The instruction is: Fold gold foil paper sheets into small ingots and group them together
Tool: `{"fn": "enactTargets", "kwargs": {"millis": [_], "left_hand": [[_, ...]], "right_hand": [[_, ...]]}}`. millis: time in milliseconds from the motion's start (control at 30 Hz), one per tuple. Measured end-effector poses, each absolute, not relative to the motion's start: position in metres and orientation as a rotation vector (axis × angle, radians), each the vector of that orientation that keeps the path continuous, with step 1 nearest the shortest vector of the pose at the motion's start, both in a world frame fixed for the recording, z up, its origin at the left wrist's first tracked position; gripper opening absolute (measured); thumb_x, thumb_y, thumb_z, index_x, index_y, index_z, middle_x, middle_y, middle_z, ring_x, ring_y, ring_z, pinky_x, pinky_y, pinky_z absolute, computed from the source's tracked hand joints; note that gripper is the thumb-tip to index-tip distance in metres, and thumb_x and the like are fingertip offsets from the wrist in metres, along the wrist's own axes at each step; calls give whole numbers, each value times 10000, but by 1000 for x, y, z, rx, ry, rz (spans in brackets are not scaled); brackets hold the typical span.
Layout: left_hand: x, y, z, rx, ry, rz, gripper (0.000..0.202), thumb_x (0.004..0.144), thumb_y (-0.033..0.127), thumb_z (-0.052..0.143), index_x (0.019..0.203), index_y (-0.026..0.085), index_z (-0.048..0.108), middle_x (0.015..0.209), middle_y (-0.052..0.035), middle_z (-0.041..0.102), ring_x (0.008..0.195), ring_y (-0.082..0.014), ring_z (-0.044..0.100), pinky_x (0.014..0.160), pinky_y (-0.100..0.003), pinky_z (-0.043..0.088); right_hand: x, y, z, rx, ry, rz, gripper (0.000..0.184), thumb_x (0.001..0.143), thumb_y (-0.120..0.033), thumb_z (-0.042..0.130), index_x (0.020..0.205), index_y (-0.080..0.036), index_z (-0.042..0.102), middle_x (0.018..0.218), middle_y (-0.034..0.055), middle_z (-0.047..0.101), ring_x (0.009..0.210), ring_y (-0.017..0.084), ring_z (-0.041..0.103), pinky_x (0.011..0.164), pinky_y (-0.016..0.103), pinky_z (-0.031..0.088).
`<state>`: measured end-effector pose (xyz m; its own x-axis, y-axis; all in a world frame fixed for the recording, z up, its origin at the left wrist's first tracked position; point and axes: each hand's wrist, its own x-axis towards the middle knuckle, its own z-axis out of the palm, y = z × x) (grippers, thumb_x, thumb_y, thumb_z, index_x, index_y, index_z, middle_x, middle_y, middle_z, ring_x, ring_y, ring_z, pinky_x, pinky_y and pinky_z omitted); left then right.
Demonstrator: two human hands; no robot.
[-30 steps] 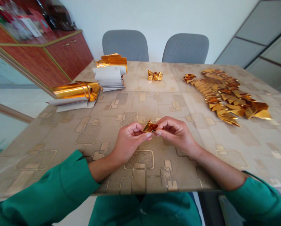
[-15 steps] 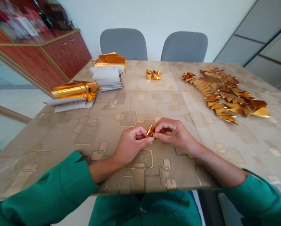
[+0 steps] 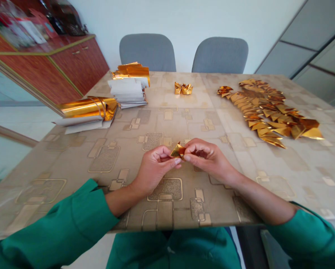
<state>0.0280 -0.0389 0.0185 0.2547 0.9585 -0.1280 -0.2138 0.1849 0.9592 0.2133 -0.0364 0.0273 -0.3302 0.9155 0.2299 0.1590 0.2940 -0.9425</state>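
Observation:
Between my two hands is a small piece of folded gold foil paper (image 3: 177,150), held just above the near middle of the table. My left hand (image 3: 159,166) pinches its left side between thumb and fingers. On its right side, my right hand (image 3: 209,158) grips it with thumb and forefinger. A pointed flap of the paper stands up between the fingertips. Its lower edges are partly hidden behind the thumbs.
Folded gold paper shapes (image 3: 268,108) lie heaped at the right. Two finished-looking gold pieces (image 3: 183,89) stand at the far middle. Stacked paper sheets (image 3: 126,91) and a gold paper bundle (image 3: 86,108) rest at the left. Two grey chairs (image 3: 147,52) stand behind the patterned table (image 3: 167,123).
The folded gold paper has turned in my fingers and now shows a wider triangular face with its point up. Both hands have shifted only slightly.

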Motion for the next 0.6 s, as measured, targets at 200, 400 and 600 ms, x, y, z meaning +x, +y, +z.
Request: {"fn": "enactTargets", "kwargs": {"millis": [200, 400, 600], "left_hand": [[26, -39, 18, 1173, 978, 981, 220, 680, 216, 789, 643, 149, 583, 613, 20, 651, 588, -90, 613, 575, -188, 488], [24, -37, 10, 1233, 970, 944, 194, 675, 199, 783, 677, 136, 600, 612, 27, 643, 564, -74, 575, 539, -174, 433], [24, -37, 13, 1180, 950, 914, 200, 678, 191, 788, 705, 135, 597, 635, 23, 661, 599, -79, 614, 570, -170, 473]], "right_hand": [[211, -39, 24, -1103, -1749, 952, 192, 864, -275, 660, 703, -183, 611, 714, -2, 595, 637, 114, 510, 578, 260, 374], [215, -37, 25, -1004, -1897, 878, 144, 877, -250, 682, 753, -178, 660, 732, -3, 599, 691, 114, 541, 631, 260, 392], [215, -37, 26, -996, -1956, 821, 134, 872, -236, 691, 753, -181, 661, 718, -7, 580, 676, 110, 518, 612, 256, 379]]}}
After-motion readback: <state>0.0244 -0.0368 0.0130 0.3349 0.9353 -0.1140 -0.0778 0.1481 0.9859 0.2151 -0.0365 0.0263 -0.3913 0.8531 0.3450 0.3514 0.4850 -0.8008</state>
